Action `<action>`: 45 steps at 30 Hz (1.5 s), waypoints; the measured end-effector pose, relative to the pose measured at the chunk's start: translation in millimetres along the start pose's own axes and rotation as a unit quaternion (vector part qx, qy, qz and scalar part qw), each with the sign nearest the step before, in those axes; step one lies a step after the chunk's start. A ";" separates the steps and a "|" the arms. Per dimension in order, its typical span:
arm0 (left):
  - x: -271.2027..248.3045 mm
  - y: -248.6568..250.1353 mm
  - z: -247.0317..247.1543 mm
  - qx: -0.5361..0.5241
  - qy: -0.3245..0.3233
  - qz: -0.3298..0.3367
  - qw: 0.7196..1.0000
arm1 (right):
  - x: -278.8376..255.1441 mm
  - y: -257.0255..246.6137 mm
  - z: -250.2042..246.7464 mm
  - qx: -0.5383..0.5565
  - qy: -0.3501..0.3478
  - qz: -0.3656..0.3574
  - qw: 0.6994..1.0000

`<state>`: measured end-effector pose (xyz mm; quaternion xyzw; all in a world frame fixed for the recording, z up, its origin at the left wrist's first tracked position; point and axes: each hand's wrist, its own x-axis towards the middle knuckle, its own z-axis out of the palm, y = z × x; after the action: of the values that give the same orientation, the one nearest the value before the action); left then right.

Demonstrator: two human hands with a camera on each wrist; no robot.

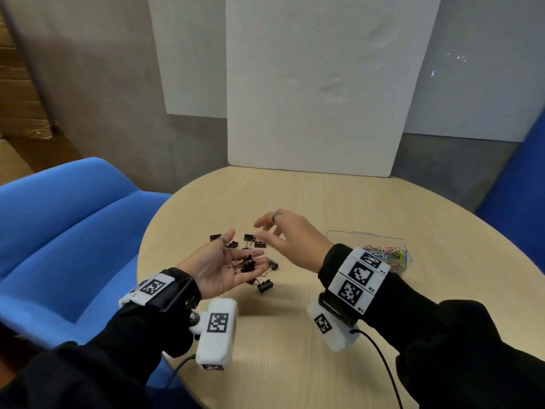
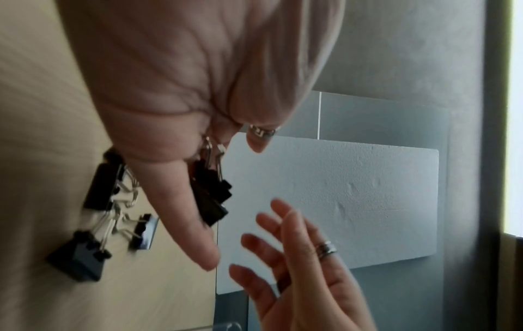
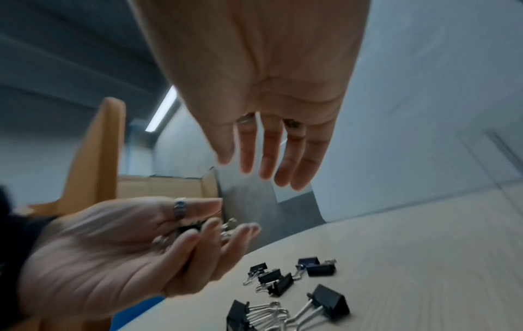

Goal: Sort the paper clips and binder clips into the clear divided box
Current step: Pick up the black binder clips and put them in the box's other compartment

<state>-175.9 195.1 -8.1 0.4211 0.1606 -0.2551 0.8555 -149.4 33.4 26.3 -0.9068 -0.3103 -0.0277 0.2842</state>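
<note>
My left hand [image 1: 218, 268] lies palm up over the round wooden table [image 1: 324, 335], fingers relaxed and slightly cupped. Several black binder clips [image 1: 247, 263] rest in its palm, also seen in the left wrist view [image 2: 211, 192]. My right hand [image 1: 284, 234] hovers just beyond it with spread fingers and holds nothing [image 3: 263, 89]. More binder clips [image 1: 254, 242] lie loose on the table under and between the hands, with another clip [image 1: 265, 286] closer to me. The clear box [image 1: 367, 236] sits to the right, holding coloured paper clips [image 1: 390, 256], partly hidden by my right wrist.
A blue chair [image 1: 73, 231] stands against the table's left edge. A white foam board [image 1: 318, 98] leans upright at the table's far edge. Cables [image 1: 382, 361] trail from the wrist cameras over the near table.
</note>
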 end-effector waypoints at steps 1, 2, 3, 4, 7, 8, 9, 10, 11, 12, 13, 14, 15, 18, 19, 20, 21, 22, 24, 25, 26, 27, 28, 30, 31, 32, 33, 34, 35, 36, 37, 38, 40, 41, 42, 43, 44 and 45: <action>0.6 1.4 -2.3 -0.007 0.006 0.001 1.000 | 3.0 3.9 -0.3 0.013 0.017 0.022 1.000; 1.0 2.8 -4.2 -0.014 0.012 0.001 1.000 | 6.5 8.9 -0.2 0.005 0.014 0.044 0.999; 1.6 4.0 -6.5 -0.019 0.019 0.003 1.000 | 10.1 14.5 1.0 -0.020 -0.014 0.065 0.998; 2.3 5.2 -8.9 -0.022 0.025 0.006 0.999 | 13.4 19.8 3.5 -0.051 -0.062 0.083 0.993; 3.4 7.8 -15.2 -0.024 0.038 0.015 0.999 | 19.5 30.6 17.2 -0.139 -0.211 0.110 0.961; 3.5 8.2 -16.8 -0.023 0.042 0.017 0.999 | 21.1 32.9 22.4 -0.159 -0.238 0.108 0.952; 3.3 8.5 -17.7 -0.021 0.044 0.020 0.999 | 22.7 33.8 26.3 -0.176 -0.252 0.103 0.946; 3.1 8.4 -18.4 -0.019 0.046 0.023 0.998 | 24.3 34.1 28.9 -0.188 -0.254 0.096 0.944; 2.5 8.1 -18.5 -0.017 0.046 0.027 0.998 | 25.6 33.9 29.5 -0.196 -0.251 0.093 0.943; 2.0 8.0 -18.7 -0.014 0.047 0.030 0.998 | 26.4 33.5 29.3 -0.201 -0.249 0.093 0.943; 1.1 7.9 -18.8 -0.012 0.048 0.034 0.998 | 26.1 32.8 28.6 -0.204 -0.248 0.094 0.942; 0.7 8.1 -19.3 -0.012 0.048 0.036 0.998 | 25.6 32.6 28.0 -0.207 -0.249 0.095 0.941; 0.0 8.0 -19.6 -0.015 0.048 0.038 0.998 | 24.6 33.1 27.4 -0.213 -0.251 0.098 0.939; -0.2 8.1 -20.0 -0.025 0.053 0.048 0.997 | 20.9 34.9 24.9 -0.225 -0.229 0.125 0.939; 0.1 7.9 -19.3 -0.028 0.053 0.052 0.997 | 19.7 34.4 23.3 -0.214 -0.201 0.132 0.947; 1.1 7.4 -18.9 -0.029 0.054 0.054 0.997 | 18.6 33.4 21.8 -0.193 -0.165 0.131 0.958; 2.4 6.7 -18.1 -0.029 0.055 0.057 0.996 | 17.6 31.2 20.5 -0.169 -0.125 0.120 0.970; 4.2 5.8 -17.6 -0.029 0.056 0.057 0.996 | 16.6 27.9 19.9 -0.142 -0.088 0.104 0.980; 7.9 3.6 -16.2 -0.038 0.054 0.055 0.996 | 14.6 18.3 20.1 -0.091 -0.038 0.071 0.993; 9.4 2.6 -15.5 -0.045 0.051 0.053 0.996 | 13.9 13.0 21.0 -0.069 -0.029 0.057 0.996; 10.4 1.7 -14.4 -0.050 0.046 0.051 0.996 | 13.8 7.8 21.9 -0.051 -0.026 0.046 0.997; 10.4 0.7 -12.7 -0.055 0.034 0.049 0.997 | 14.1 3.7 22.9 -0.035 -0.029 0.039 0.998; 10.7 0.0 -11.5 -0.058 0.023 0.048 0.997 | 14.4 0.6 24.3 -0.021 -0.035 0.034 0.999; 9.5 -1.0 -7.2 -0.067 0.005 0.052 0.996 | 14.7 -2.7 26.8 -0.009 -0.054 0.030 0.998; 9.1 -1.0 -5.2 -0.072 0.004 0.056 0.996 | 14.4 -2.9 27.8 -0.013 -0.058 0.031 0.998; 9.0 -0.8 -3.4 -0.074 0.009 0.062 0.995 | 13.7 -2.4 27.6 -0.020 -0.056 0.034 0.998; 8.9 -0.5 -1.9 -0.075 0.013 0.066 0.995 | 13.0 -1.6 25.4 -0.021 -0.047 0.041 0.998; 8.5 -0.4 -0.3 -0.074 0.015 0.065 0.995 | 12.0 -0.6 21.3 -0.020 -0.032 0.052 0.998; 8.3 -0.4 1.2 -0.075 0.016 0.062 0.995 | 11.1 1.4 15.3 -0.023 -0.020 0.067 0.997; 8.1 -0.8 2.9 -0.071 0.017 0.061 0.995 | 9.7 4.0 7.5 -0.036 -0.013 0.084 0.996; 7.5 -1.2 4.7 -0.064 0.016 0.063 0.996 | 8.0 8.2 -1.4 -0.058 -0.013 0.101 0.993; 7.5 -1.4 6.1 -0.054 0.015 0.067 0.996 | 5.2 13.1 -11.5 -0.084 -0.020 0.118 0.989; 5.8 -2.0 11.5 -0.027 0.009 0.074 0.997 | -3.6 24.6 -33.4 -0.130 -0.047 0.148 0.979; 5.5 -2.1 14.0 -0.018 0.006 0.076 0.997 | -9.2 31.7 -43.8 -0.148 -0.061 0.162 0.974; 5.7 -2.3 16.2 -0.013 0.005 0.077 0.997 | -14.9 40.0 -53.3 -0.158 -0.078 0.179 0.968; 6.1 -2.5 18.0 -0.013 0.008 0.077 0.997 | -20.7 48.3 -60.9 -0.160 -0.095 0.196 0.963; 6.6 -2.8 20.0 -0.011 0.011 0.076 0.997 | -27.0 57.3 -67.0 -0.155 -0.112 0.214 0.958; 6.7 -3.1 22.2 -0.006 0.012 0.076 0.997 | -33.4 65.7 -71.9 -0.152 -0.129 0.233 0.952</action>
<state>-170.8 173.7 -0.2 0.4297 0.1398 -0.1837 0.8729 -129.2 -65.6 46.2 -0.9821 -0.1168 0.1097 0.0995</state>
